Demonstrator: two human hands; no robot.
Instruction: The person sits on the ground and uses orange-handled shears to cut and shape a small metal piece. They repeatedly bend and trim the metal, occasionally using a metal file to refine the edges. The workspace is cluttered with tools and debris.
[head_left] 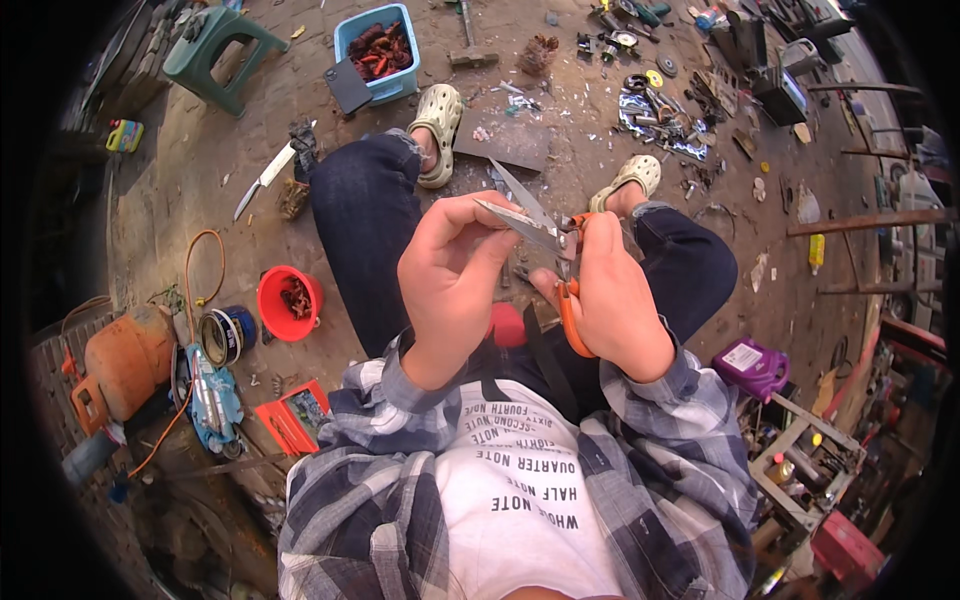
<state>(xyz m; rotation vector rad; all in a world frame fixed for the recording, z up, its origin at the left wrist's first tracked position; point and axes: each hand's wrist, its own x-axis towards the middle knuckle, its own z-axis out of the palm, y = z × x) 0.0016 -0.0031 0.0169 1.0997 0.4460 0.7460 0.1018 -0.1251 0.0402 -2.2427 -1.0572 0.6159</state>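
My right hand (618, 300) is closed around the orange handles of a pair of scissors (541, 234). Their blades are spread apart and point up and to the left, above my lap. My left hand (450, 275) pinches with thumb and fingers right beside the lower blade. A small pale piece shows at those fingertips along the blade, too small to name. Whether the left fingers also touch the blade, I cannot tell.
A blue basin (345, 35) of reddish pieces stands ahead, and a red bucket (264, 300) at left. A knife (265, 180) lies by my left leg. Metal parts (665, 115) are scattered at far right. An orange gas cylinder (130, 355) and green stool (210, 75) stand left.
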